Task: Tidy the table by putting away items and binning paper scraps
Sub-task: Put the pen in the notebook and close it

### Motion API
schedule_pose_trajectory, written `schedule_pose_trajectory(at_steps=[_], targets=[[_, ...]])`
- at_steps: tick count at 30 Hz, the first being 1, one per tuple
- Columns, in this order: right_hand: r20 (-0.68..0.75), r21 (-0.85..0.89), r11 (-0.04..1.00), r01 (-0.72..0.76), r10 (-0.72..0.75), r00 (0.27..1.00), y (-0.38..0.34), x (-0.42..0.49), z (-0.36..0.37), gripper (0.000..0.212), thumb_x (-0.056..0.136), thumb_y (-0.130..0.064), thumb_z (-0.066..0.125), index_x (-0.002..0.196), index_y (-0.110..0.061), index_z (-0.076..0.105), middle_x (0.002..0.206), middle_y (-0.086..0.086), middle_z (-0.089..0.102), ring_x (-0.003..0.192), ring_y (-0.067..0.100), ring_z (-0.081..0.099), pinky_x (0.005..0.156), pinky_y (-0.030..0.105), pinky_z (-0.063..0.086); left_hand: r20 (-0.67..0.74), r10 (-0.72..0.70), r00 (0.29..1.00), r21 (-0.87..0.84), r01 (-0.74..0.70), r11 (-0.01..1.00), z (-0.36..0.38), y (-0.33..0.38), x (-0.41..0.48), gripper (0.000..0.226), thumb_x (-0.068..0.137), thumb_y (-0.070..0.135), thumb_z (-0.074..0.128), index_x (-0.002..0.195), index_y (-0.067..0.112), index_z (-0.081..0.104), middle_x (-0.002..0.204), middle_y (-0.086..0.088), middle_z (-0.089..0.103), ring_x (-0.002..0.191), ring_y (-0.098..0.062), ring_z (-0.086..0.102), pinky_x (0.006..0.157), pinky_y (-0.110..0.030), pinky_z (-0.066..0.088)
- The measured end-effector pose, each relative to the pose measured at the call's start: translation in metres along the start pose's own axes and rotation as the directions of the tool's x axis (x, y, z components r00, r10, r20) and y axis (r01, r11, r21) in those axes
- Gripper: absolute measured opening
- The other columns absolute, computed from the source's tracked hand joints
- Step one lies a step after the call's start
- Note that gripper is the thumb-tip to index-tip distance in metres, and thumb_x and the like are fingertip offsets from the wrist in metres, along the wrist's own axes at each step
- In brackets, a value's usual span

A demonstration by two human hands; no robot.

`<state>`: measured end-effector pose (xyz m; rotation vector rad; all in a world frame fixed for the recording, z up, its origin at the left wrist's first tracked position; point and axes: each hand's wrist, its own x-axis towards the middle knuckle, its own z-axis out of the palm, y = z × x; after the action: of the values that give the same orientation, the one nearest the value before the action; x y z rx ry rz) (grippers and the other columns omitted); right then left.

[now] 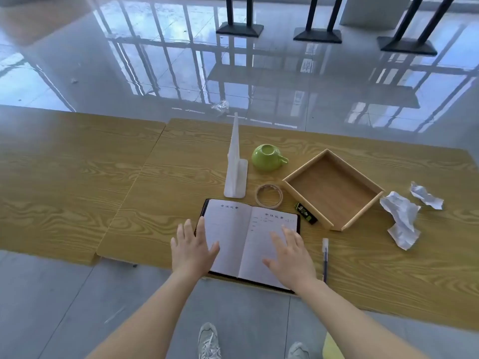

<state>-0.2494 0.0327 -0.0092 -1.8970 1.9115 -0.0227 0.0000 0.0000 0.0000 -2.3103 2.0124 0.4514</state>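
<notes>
The wooden tray [334, 193] on the bench [77, 177] holds nothing; the green cup [267, 156] lies overturned beyond it. An open notebook [246, 239] sits at the near edge, the left hand [191, 250] spread over its left edge and the right hand [291, 257] spread over its right page, neither gripping. Crumpled paper scraps [401, 216] lie right of the tray, a pen [324, 257] just beside the right hand.
</notes>
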Motion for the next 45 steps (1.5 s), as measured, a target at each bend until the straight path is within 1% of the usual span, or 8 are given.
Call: schedule_pose_trajectory(at_steps=[4,18,26,30,34,37,40,45], targets=[[0.044,-0.024,0.999,-0.022,0.023,0.999,0.001,0.004,0.006,0.08,0.09,-0.059,0.052,0.153,-0.033,0.009,0.163,0.004,0.0,0.149,0.027,-0.004,0.118,0.043,0.018,0.075,-0.078,0.994,-0.053,0.082,0.995,0.008,-0.003,0.006,0.081,0.092,0.061,0.042,0.154,0.019,0.011,0.154,-0.014,0.026,0.135,-0.03,0.031,0.1,-0.043,0.043],[0.095,-0.112,0.994,0.009,0.002,0.996,0.015,0.013,0.003,0.079,0.089,-0.058,0.054,0.153,-0.035,0.014,0.164,0.004,-0.005,0.149,0.025,-0.007,0.119,0.04,0.013,0.154,-0.188,0.97,-0.163,0.212,0.964,0.009,0.006,0.012,0.087,0.08,0.06,0.066,0.144,0.015,0.027,0.137,-0.01,0.037,0.125,-0.029,0.036,0.091,-0.046,0.041],[0.103,-0.044,0.999,0.023,-0.019,0.995,0.026,0.009,-0.003,0.076,0.087,-0.052,0.063,0.15,-0.037,0.024,0.164,0.001,-0.001,0.149,0.022,-0.006,0.118,0.042,0.019,0.193,-0.242,0.951,-0.289,0.291,0.912,0.008,-0.002,0.009,0.085,0.077,0.052,0.072,0.144,0.017,0.034,0.13,-0.011,0.049,0.122,-0.031,0.046,0.098,-0.046,0.043],[0.067,0.017,1.0,-0.007,0.006,0.998,0.028,0.003,-0.007,0.066,0.088,-0.039,0.066,0.146,-0.027,0.035,0.162,0.005,0.009,0.148,0.026,0.004,0.117,0.042,0.024,0.178,-0.234,0.956,-0.492,0.292,0.82,0.002,-0.008,0.011,0.064,0.079,0.033,0.075,0.136,0.014,0.05,0.123,-0.01,0.06,0.112,-0.027,0.057,0.088,-0.041,0.049],[-0.006,0.209,0.964,-0.163,0.168,0.986,0.032,-0.007,-0.006,0.06,0.091,-0.021,0.063,0.145,-0.014,0.037,0.154,0.012,0.029,0.141,0.031,0.024,0.113,0.039,0.029,0.157,-0.226,0.961,-0.657,0.273,0.703,-0.01,-0.008,0.005,0.054,0.081,0.018,0.074,0.132,0.015,0.054,0.117,-0.006,0.066,0.103,-0.025,0.064,0.088,-0.045,0.053],[-0.055,0.394,0.896,-0.205,0.246,0.968,0.034,-0.008,-0.01,0.038,0.091,-0.008,0.052,0.127,-0.019,0.053,0.128,0.006,0.055,0.121,0.028,0.046,0.099,0.04,0.042,0.151,-0.194,0.969,-0.768,0.239,0.594,-0.021,-0.006,-0.003,0.05,0.08,0.012,0.071,0.128,0.022,0.058,0.104,-0.005,0.069,0.094,-0.023,0.067,0.085,-0.049,0.056],[-0.03,0.479,0.85,-0.22,0.266,0.963,0.037,-0.005,-0.016,0.034,0.092,-0.005,0.043,0.115,-0.025,0.058,0.108,-0.004,0.064,0.101,0.023,0.056,0.079,0.039,0.05,0.151,-0.12,0.981,-0.846,0.192,0.498,-0.031,0.0,-0.017,0.053,0.083,0.006,0.066,0.13,0.028,0.057,0.103,-0.004,0.071,0.094,-0.023,0.068,0.083,-0.051,0.058],[0.0,0.584,0.775,-0.242,0.298,0.954,0.04,-0.005,-0.017,0.034,0.095,-0.009,0.043,0.12,-0.024,0.059,0.113,-0.006,0.065,0.094,0.013,0.053,0.066,0.028,0.041,0.125,-0.015,0.992,-0.901,0.12,0.416,-0.042,0.024,-0.038,0.065,0.084,-0.001,0.06,0.133,0.041,0.053,0.094,0.002,0.075,0.088,-0.025,0.07,0.078,-0.05,0.059]])
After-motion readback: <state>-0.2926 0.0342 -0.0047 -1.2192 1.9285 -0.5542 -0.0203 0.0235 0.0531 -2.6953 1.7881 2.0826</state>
